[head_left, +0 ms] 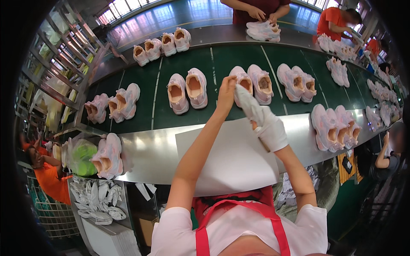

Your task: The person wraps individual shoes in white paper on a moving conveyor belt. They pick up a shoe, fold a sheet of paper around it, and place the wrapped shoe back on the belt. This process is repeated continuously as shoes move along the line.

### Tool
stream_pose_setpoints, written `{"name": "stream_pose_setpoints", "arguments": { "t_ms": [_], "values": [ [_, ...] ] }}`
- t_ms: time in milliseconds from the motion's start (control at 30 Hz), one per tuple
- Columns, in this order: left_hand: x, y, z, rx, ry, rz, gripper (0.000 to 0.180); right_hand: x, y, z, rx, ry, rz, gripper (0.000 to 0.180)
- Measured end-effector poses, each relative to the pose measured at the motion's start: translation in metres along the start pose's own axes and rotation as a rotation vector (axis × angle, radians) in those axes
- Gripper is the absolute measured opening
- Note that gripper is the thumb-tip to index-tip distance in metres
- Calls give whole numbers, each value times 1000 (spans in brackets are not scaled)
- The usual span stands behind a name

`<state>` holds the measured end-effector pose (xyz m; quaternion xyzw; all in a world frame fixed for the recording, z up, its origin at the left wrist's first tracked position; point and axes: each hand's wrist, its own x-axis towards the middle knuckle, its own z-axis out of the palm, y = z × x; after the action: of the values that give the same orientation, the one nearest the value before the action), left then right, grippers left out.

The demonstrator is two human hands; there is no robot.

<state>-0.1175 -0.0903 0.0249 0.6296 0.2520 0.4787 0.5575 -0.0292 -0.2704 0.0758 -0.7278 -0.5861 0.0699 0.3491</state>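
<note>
My left hand (pixel 226 94) is bare. Its fingertips pinch the upper end of a long, twisted wad of pale crumpled paper (pixel 249 101). My right hand (pixel 272 130), in a white glove, closes around the lower end of that wad. Some bare fingertip skin shows at the glove's edge, and a thin brownish edge below it is too small to name. Just beyond the hands, a pair of pale pink and white sneakers (pixel 261 81) stands on the green conveyor belt (pixel 222 57); my left hand partly covers the left shoe.
More sneaker pairs stand along the belt, including one pair (pixel 187 91) to the left. A white sheet (pixel 226 158) covers the metal ledge (pixel 147 149) before me. Sneakers (pixel 335 130) rest at right. Crumpled paper (pixel 96 198) fills a lower-left tray. Co-workers stand across the belt and at both sides.
</note>
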Motion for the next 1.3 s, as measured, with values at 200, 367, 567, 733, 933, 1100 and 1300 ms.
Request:
{"name": "stream_pose_setpoints", "arguments": {
  "t_ms": [200,367,567,733,933,1100,1300],
  "values": [
    [80,-42,13,807,-349,75,29,75,34,-18,-437,-233,142,33],
    [96,-39,-6,883,-525,29,29,139,11,17,-534,-515,62,27],
    [100,-42,3,799,-554,36,29,209,140,115,-858,-934,-641,19],
    [100,-56,1,767,-500,58,28,186,123,151,-777,-539,-212,23],
    [99,-41,-11,783,-712,-183,69,157,41,31,-398,-421,198,40],
    [92,-60,12,995,-649,-48,63,167,99,83,-378,-296,15,41],
    [74,-87,46,1103,-98,218,20,180,111,123,-351,-38,156,17]
  ]
}}
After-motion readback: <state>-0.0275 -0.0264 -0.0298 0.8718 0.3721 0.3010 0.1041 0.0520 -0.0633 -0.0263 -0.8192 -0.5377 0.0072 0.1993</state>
